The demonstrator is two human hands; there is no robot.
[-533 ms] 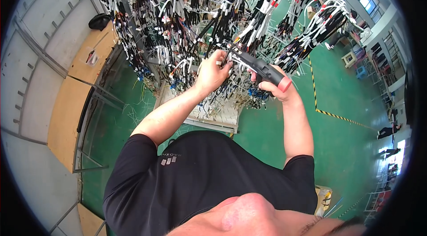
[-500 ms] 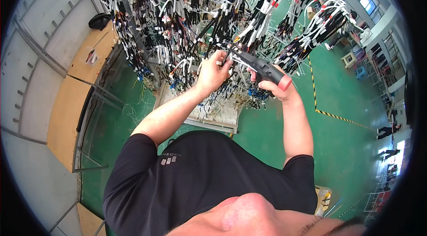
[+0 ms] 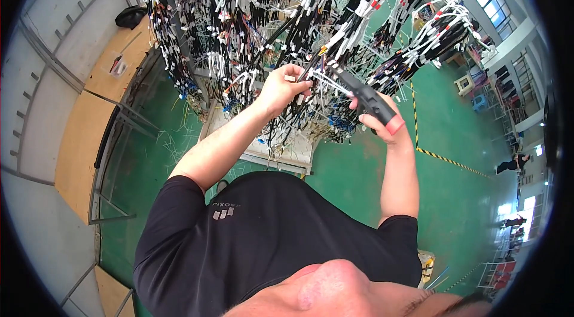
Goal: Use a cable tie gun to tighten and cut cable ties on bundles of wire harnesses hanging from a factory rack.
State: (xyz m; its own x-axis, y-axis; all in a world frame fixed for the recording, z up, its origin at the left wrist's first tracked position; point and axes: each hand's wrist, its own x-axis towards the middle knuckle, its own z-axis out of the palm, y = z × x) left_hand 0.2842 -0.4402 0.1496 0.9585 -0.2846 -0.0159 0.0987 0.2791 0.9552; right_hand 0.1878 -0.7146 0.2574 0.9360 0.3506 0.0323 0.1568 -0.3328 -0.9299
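My right hand grips a black cable tie gun with a red rear cap, its nose pointing up and left toward the hanging wire harnesses. Thin white strips, looking like cable ties, run beside the gun from my right fingers toward my left hand. With its fingers pinched, my left hand holds black wires by a small white connector. A short gap separates the gun's nose from my left fingertips. The harnesses are dense bunches of black and white leads; which ones my fingers enclose is partly hidden.
Wooden-topped benches line the left wall, with a black bag at the far end. Below the harnesses stands a pale board. Yellow-black tape marks the green floor at right, where stools and distant people appear.
The gun has moved slightly right and down, its nose drawing away from the wires at my left hand. My left hand stays close to the same spot, still pinching.
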